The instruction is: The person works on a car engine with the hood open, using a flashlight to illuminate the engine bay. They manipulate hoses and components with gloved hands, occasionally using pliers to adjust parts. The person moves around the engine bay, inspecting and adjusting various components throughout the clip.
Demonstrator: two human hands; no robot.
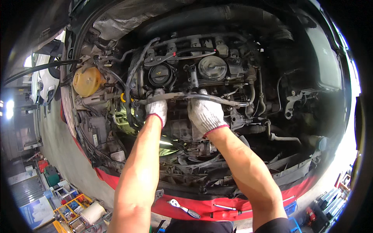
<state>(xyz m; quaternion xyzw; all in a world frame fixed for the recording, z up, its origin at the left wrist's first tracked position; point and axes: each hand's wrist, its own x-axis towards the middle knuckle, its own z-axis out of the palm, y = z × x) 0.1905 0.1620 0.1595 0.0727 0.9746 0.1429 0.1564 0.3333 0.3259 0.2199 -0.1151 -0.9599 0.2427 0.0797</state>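
My left hand (156, 109), in a white knit glove, reaches into the engine bay where a long dark hose (186, 96) crosses it, below the black oil filler cap (159, 73). My right hand (206, 114), gloved alike, reaches in at the same hose, below a round grey housing (212, 69) and beside a small metal bracket (193, 75). The fingers of both hands are mostly hidden among the hose and engine parts, so I cannot tell whether they grip anything.
A translucent coolant tank (87, 81) sits at left. A ratchet (184, 208) and a red-handled tool (225, 213) lie on the red fender cover (167, 207) along the front edge. A white car (45, 81) stands at far left; tool carts (70, 209) stand at lower left.
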